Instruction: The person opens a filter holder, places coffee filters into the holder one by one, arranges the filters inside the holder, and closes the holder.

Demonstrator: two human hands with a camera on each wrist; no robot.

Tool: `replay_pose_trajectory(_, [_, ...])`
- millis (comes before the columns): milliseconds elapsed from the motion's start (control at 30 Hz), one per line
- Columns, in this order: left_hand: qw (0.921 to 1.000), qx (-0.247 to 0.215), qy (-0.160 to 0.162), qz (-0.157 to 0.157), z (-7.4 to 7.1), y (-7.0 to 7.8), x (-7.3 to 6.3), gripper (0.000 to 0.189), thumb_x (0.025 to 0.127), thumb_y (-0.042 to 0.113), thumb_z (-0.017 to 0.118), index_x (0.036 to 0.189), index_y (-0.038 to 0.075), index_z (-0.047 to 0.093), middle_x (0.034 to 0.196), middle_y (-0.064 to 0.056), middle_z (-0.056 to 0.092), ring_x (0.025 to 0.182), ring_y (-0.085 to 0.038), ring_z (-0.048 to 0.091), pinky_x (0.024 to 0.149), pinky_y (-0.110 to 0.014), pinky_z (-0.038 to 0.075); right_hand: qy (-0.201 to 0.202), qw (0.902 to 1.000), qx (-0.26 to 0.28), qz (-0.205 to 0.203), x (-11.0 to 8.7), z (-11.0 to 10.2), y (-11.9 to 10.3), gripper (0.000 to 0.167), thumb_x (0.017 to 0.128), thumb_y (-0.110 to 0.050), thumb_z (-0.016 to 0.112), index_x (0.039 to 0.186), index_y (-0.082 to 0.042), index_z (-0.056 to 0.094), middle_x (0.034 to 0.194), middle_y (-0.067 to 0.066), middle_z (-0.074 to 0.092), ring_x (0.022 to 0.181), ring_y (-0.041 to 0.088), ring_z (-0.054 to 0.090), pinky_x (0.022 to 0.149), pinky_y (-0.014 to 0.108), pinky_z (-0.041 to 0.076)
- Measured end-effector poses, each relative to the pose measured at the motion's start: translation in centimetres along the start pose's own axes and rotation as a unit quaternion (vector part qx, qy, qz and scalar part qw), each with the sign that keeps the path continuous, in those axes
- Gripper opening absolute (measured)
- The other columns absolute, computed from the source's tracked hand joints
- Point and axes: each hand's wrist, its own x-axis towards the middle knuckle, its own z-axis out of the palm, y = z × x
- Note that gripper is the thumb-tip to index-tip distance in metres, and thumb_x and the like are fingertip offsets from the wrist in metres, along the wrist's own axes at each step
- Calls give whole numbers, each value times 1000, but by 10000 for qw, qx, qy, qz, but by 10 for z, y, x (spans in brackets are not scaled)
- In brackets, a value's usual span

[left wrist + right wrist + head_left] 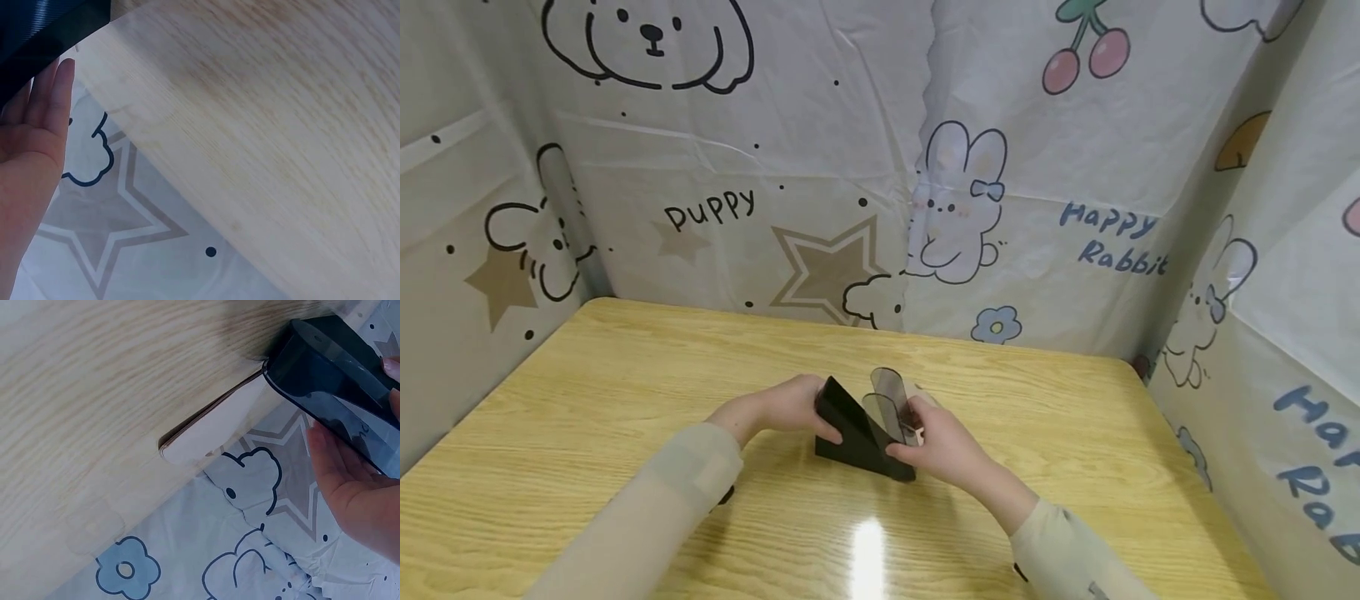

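Note:
A black wedge-shaped holder point(859, 437) stands on the table, its tall end to the left. My left hand point(793, 406) grips that end, thumb on the near side; the left wrist view shows its fingers along the dark edge point(59, 53). At the low end, my right hand point(943, 442) pinches smoky translucent pieces point(887, 408) with rounded tops. In the right wrist view, the right fingers point(344, 469) lie against the smoky side, where faint letters show. Beside it lies a thin pale stack point(215, 422) with a rounded end, of unclear kind.
A light wood-grain table point(715, 350) spreads around the hands, with glare near its front. Printed cloth point(820, 150) with cartoon animals rises behind and at both sides. A faint clear rounded shape point(94, 525) appears on the table in the right wrist view.

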Motion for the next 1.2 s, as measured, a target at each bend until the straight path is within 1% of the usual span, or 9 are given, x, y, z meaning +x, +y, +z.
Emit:
replay_pose_trajectory(133, [10000,44,-22,28,-1,-1,-2,28,75,14,78,101,11,69,100,-2,70,88,-10,63,82,-29,51,170,9990,397,113,-2,1,-1,41,79,-15,73,112,-5,52,104,8,61,103,26,58,90,42,49])
replay_pose_trajectory(267, [10000,41,-61,22,-3,-2,-5,27,75,13,78,101,10,69,101,-3,70,90,-11,63,84,-30,51,278,9974,625,239,-4,1,-4,55,76,-8,74,123,-2,47,108,12,60,106,30,58,90,41,50])
replay_pose_trajectory(333, [10000,41,-84,31,-3,-3,-7,27,75,13,78,101,10,69,102,-3,70,92,-12,63,86,-31,50,286,9968,684,297,-4,1,-6,54,75,-8,74,121,-2,47,109,13,60,106,32,58,89,41,51])
replay_pose_trajectory(500, [9999,114,-80,71,-5,-5,-10,27,76,15,78,101,12,69,102,-2,70,92,-12,63,86,-32,50,356,9949,884,329,-5,1,-9,45,75,-6,73,112,-3,48,109,12,60,104,34,58,89,44,50])
replay_pose_trajectory(600, [9998,201,-56,63,-6,-5,-12,27,75,15,78,101,12,69,103,-1,69,94,-13,63,87,-33,50,365,9938,1017,279,-6,1,-10,43,76,-6,72,111,-5,48,109,12,60,106,34,58,91,46,48])
replay_pose_trajectory(667, [9997,249,-51,65,-7,-5,-13,28,75,15,78,101,13,69,104,-1,69,95,-13,63,88,-34,50,371,9929,1109,225,-7,0,-11,45,76,-5,72,114,-5,47,110,12,59,108,35,58,92,47,48])
replay_pose_trajectory(833, [9996,272,-72,87,-8,-5,-15,29,75,15,78,103,12,70,105,-2,69,96,-14,63,89,-34,50,588,9898,1292,78,-9,-2,-14,61,76,0,71,128,-7,39,114,11,59,109,32,58,94,46,47])
replay_pose_trajectory(967, [9995,275,-86,127,-8,-8,-15,29,75,16,78,102,12,70,104,-2,70,95,-13,63,88,-33,50,811,9887,1261,-20,-10,-7,-18,73,75,1,71,137,-9,34,113,9,60,106,26,59,94,43,47])
replay_pose_trajectory(1200, [9994,253,-144,183,-11,-9,-19,29,75,15,78,103,11,70,104,-3,70,95,-14,64,88,-33,50,929,9872,1269,-267,-14,-20,-25,72,75,3,70,136,-8,34,110,6,61,103,21,58,96,40,45])
